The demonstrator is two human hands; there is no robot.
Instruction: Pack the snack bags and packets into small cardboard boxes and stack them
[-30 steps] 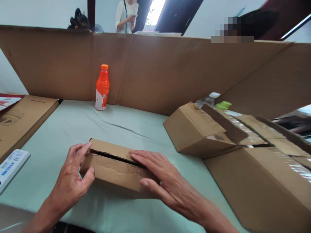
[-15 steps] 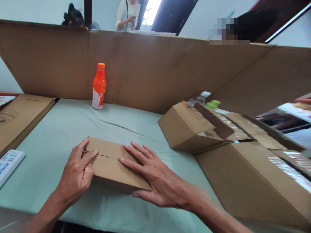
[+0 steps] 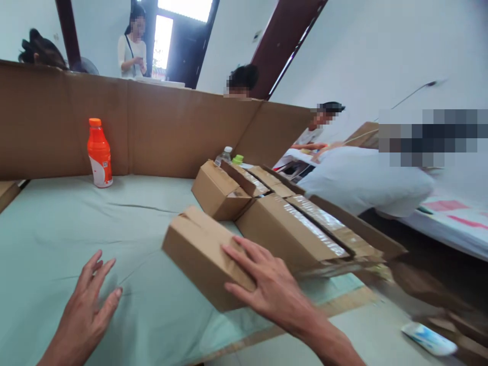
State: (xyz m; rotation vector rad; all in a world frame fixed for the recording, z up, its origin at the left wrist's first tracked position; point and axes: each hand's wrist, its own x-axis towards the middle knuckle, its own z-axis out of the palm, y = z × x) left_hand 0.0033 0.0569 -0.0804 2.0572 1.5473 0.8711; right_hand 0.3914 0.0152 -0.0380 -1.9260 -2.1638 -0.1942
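Note:
A small closed cardboard box [image 3: 208,259] is at the middle of the green-covered table [image 3: 145,229], turned at an angle beside the larger boxes. My right hand [image 3: 263,274] grips its near right end, fingers over the top and thumb along the side. Whether the box's underside rests on the cloth or is raised, I cannot tell. My left hand [image 3: 89,300] is apart from the box, over the cloth at lower left, with fingers spread and nothing in them. An orange bottle [image 3: 99,155] stands upright at the back.
Brown cardboard boxes [image 3: 290,229] line the table's right side, with a clear bottle [image 3: 224,155] and a green cap [image 3: 238,159] behind them. A tall cardboard panel [image 3: 163,132] closes off the back. A person in white [image 3: 366,178] bends at the right; other people are beyond the panel.
My left hand has let go of the small box and drawn away from it. The right hand has moved the box rightward and turned it. The view has swung to the right.

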